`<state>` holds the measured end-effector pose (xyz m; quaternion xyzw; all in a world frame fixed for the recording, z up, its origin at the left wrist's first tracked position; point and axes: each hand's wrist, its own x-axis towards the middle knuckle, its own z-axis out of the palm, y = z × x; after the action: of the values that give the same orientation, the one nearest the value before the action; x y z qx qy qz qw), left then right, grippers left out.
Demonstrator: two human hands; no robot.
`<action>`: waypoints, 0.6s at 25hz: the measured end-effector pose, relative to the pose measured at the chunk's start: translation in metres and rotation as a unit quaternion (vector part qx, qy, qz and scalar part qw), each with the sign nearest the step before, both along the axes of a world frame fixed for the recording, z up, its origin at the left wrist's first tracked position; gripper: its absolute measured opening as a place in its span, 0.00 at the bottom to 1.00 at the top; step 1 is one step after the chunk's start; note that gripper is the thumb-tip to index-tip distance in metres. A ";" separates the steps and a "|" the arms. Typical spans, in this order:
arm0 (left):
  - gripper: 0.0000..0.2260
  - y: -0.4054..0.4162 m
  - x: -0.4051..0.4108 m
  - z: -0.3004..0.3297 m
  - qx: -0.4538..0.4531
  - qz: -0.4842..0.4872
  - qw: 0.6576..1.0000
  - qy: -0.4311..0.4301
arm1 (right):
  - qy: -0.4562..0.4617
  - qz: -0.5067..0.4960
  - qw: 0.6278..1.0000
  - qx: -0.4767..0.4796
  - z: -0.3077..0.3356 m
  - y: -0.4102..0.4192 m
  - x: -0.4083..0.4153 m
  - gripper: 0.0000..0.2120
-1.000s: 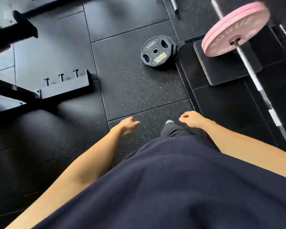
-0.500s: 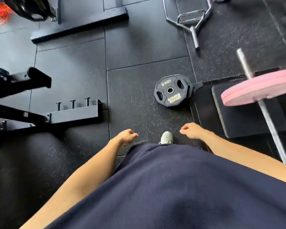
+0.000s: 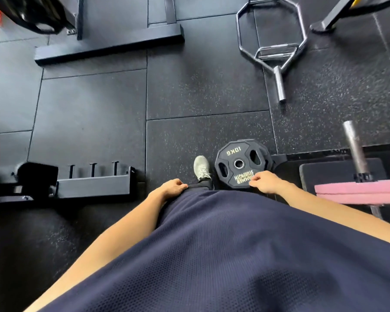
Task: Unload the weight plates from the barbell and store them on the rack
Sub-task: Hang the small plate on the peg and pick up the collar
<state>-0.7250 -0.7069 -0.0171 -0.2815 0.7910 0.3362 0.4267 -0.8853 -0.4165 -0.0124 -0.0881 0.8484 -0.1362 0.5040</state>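
Observation:
A black 10 kg plate (image 3: pixel 239 161) lies flat on the rubber floor just ahead of me. A pink plate (image 3: pixel 358 192) sits on the barbell sleeve (image 3: pixel 355 147) at the right edge, seen nearly edge-on. My right hand (image 3: pixel 266 182) hangs loosely curled over the near rim of the black plate, holding nothing; whether it touches the plate I cannot tell. My left hand (image 3: pixel 170 186) is loosely curled beside my hip, also holding nothing. A dark rack foot with three short pegs (image 3: pixel 95 176) stands on the floor at the left.
A chrome hex bar (image 3: pixel 271 43) lies on the floor at the upper right. A black rack base (image 3: pixel 109 45) crosses the upper left, with dark plates above it. A black pad (image 3: pixel 336 179) lies under the barbell end. My grey shoe (image 3: pixel 202 166) stands left of the black plate.
I have stepped forward: the black plate and the pink plate moved down the frame toward me, and the hex bar came fully into view. Both hands stayed loosely curled and held nothing.

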 end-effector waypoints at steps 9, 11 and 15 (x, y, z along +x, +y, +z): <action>0.17 -0.177 -0.208 0.035 -0.015 0.057 0.996 0.062 | 0.069 -0.066 0.995 -0.038 0.042 -0.176 -0.203 0.09; 0.18 -0.208 -0.241 0.040 -0.010 0.083 0.994 0.074 | 0.069 -0.052 0.996 -0.037 0.044 -0.214 -0.241 0.09; 0.18 -0.262 -0.291 0.033 -0.007 0.104 0.993 0.064 | 0.059 0.001 0.998 -0.022 0.038 -0.294 -0.310 0.10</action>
<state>-1.0165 -0.9685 0.0163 -0.3430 0.7855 0.3903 0.3362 -1.1949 -0.7104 0.0258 -0.1072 0.8733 -0.1488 0.4513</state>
